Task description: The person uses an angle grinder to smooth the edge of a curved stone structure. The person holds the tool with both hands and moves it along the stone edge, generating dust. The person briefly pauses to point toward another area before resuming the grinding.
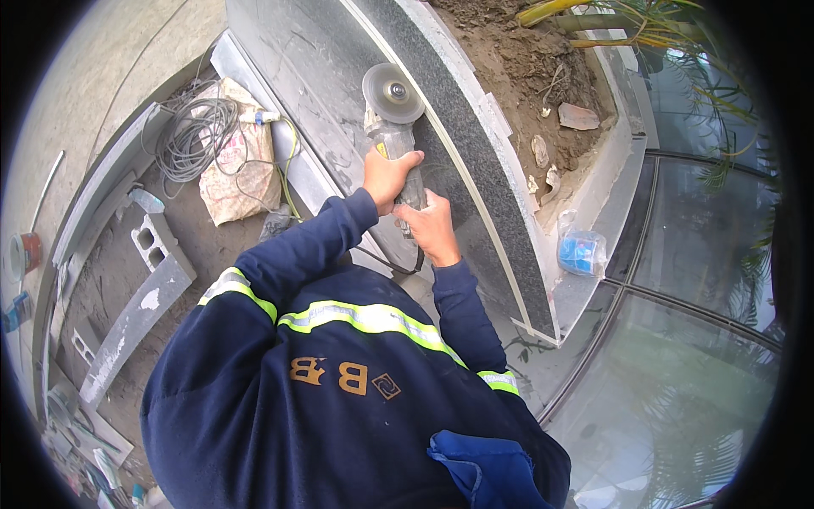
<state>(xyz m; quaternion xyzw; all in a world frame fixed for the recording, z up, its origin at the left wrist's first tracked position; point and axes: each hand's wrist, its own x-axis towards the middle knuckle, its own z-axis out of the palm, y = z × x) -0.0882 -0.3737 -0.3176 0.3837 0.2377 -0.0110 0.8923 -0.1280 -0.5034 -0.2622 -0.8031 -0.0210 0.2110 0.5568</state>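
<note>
Both hands hold an angle grinder [393,139], with a round grey disc [382,94] at its far end. My left hand [387,178] is wrapped around the body behind the disc. Closer to me, my right hand [436,227] grips the rear part, where a dark cord [417,261] hangs down. The disc lies beside a pale strip [442,149] that runs along the dark stone slabs [462,119] of a planter wall; whether it touches the strip I cannot tell.
Left of the wall, a coiled grey cable [199,136] lies on a stained sack [240,182]. Concrete blocks [153,240] and a long slab [136,327] lie farther left. Soil [509,64] fills the planter; a bag with a blue pack [581,253] sits at its edge above glass panels [678,365].
</note>
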